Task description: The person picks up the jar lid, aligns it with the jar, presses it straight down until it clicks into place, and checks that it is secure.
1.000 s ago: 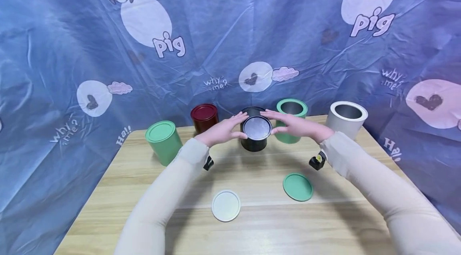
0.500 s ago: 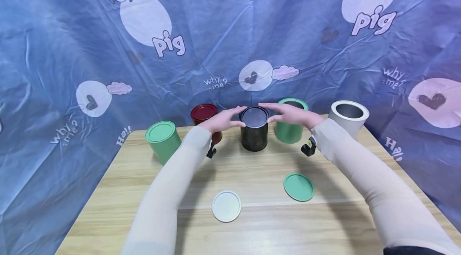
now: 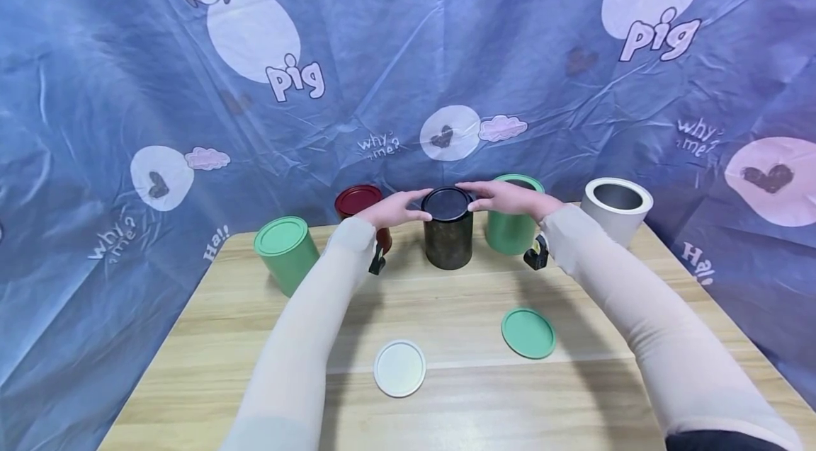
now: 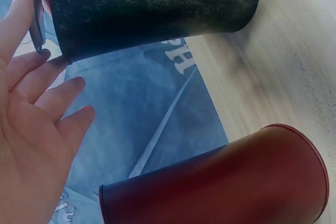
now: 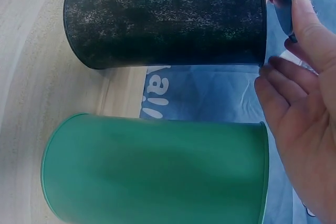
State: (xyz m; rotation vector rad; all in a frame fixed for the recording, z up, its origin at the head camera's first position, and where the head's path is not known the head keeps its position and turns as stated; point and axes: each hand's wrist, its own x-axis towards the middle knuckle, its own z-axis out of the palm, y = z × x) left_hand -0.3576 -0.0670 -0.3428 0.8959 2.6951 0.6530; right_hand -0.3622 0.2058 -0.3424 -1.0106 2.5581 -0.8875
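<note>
A round black lid (image 3: 447,204) is held level between both hands at the mouth of a black canister (image 3: 449,244) standing upright at the back of the table. My left hand (image 3: 394,212) grips the lid's left edge; its thumb lies on the rim in the left wrist view, other fingers reaching the canister's top edge. On the opposite edge, my right hand (image 3: 510,199) holds the lid the same way. A narrow gap separates the lid (image 5: 285,3) from the canister's rim in the right wrist view. The canister's opening is hidden.
Left of the canister stand a dark red lidded canister (image 3: 359,200) and a green lidded one (image 3: 288,256). On the right are an open green canister (image 3: 511,233) and an open white one (image 3: 613,214). A white lid (image 3: 399,368) and a green lid (image 3: 528,333) lie in front.
Both hands have carried the black lid away from me and brought it over the canister's top. More of the canister's front shows now. The loose lids have stayed put.
</note>
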